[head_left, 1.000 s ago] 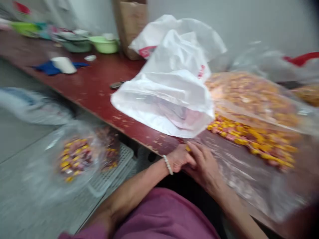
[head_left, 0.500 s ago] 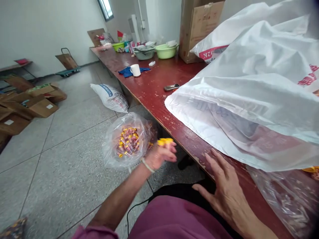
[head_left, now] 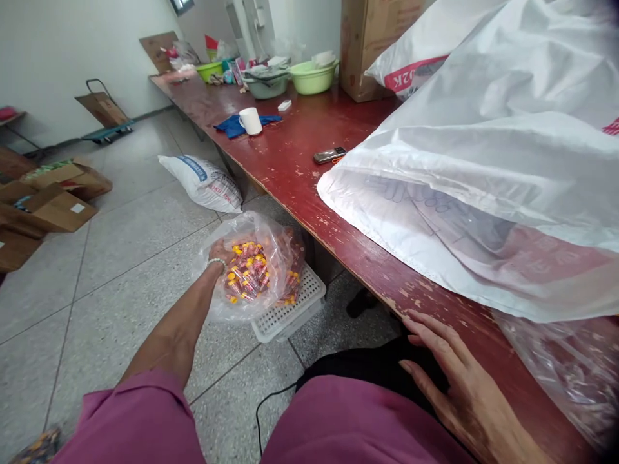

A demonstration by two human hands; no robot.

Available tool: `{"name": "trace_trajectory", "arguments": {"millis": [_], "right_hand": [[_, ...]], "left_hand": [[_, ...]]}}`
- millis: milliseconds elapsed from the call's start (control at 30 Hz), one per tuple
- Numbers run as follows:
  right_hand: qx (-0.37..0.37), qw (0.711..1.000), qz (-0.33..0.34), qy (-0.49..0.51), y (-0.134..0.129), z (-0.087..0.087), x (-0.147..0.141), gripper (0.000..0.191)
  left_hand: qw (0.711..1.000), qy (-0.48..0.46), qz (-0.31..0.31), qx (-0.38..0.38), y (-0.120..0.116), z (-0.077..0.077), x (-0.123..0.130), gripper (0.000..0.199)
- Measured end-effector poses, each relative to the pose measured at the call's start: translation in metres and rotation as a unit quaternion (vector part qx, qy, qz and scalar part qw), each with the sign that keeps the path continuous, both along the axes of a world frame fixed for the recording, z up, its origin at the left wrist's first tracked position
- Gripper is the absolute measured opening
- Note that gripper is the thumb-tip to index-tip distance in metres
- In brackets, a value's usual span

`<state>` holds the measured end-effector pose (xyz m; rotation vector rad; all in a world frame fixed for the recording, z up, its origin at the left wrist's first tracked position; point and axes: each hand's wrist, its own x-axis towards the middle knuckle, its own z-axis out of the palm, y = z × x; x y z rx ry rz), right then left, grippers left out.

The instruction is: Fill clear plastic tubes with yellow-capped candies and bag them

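Observation:
My left hand (head_left: 222, 253), a pale beaded bracelet on its wrist, reaches into the mouth of a clear plastic bag (head_left: 215, 309). Beside it inside the bag lie many small clear bottles with yellow caps (head_left: 249, 274) and reddish contents. The left fingers are partly hidden and small, so what they grip cannot be made out. My right hand (head_left: 447, 361) is open, fingers stretched, at the front edge of the red table (head_left: 290, 187). Nothing is held in it. The bag rests partly on a white perforated plastic crate (head_left: 309, 290).
A large white sack (head_left: 464, 193) covers the table's right part, with clear plastic (head_left: 556, 361) under it. Further along are a phone (head_left: 329, 155), a white mug (head_left: 250, 121) and a green basin (head_left: 314, 78). A filled sack (head_left: 203, 183) and cardboard boxes (head_left: 58, 209) stand on the floor.
My left hand, which held yellow-capped bottles near the table edge, has moved left and away into the bag, uncovering the crate. My right hand stays open by the table edge, slightly lower and further right.

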<state>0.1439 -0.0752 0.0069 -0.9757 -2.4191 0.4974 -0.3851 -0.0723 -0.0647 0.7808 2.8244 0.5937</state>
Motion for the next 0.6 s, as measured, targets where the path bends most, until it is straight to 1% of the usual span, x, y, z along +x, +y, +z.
{"name": "trace_trajectory", "arguments": {"millis": [67,167,267,333,400,433,500,533,567,600], "right_hand": [[0.001,1.0,0.008,0.0,0.0,-0.001,-0.001,0.043],[0.01,1.0,0.02,0.004,0.0,-0.003,-0.001,0.04],[0.007,1.0,0.016,0.002,0.001,0.002,0.003,0.04],[-0.006,1.0,0.013,0.004,0.005,0.01,0.008,0.04],[-0.013,1.0,0.008,0.016,0.017,0.019,0.013,0.038],[-0.013,1.0,-0.002,0.022,0.026,0.023,0.015,0.037],[-0.001,0.999,-0.04,0.037,0.051,0.03,0.02,0.035],[0.007,0.997,-0.063,0.043,0.067,0.033,0.021,0.034],[0.015,0.995,-0.085,0.047,0.085,0.034,0.021,0.034],[0.022,0.993,-0.107,0.043,0.103,0.035,0.021,0.033]], "left_hand": [[1.0,0.018,0.012,-0.007,0.001,0.001,-0.01,0.066],[0.999,0.037,0.021,-0.001,0.001,0.011,-0.015,0.069],[1.0,0.022,0.011,0.011,0.004,0.028,-0.006,0.064],[1.0,-0.004,-0.01,0.029,0.01,0.041,0.009,0.057],[0.996,-0.021,-0.048,0.068,0.021,0.054,0.033,0.052],[0.991,-0.033,-0.085,0.095,0.028,0.062,0.05,0.05],[0.972,-0.054,-0.161,0.162,0.046,0.079,0.095,0.039],[0.944,-0.071,-0.227,0.227,0.056,0.089,0.123,0.032],[0.911,-0.069,-0.295,0.28,0.068,0.098,0.153,0.027],[0.881,-0.056,-0.368,0.293,0.082,0.105,0.184,0.024]]}}
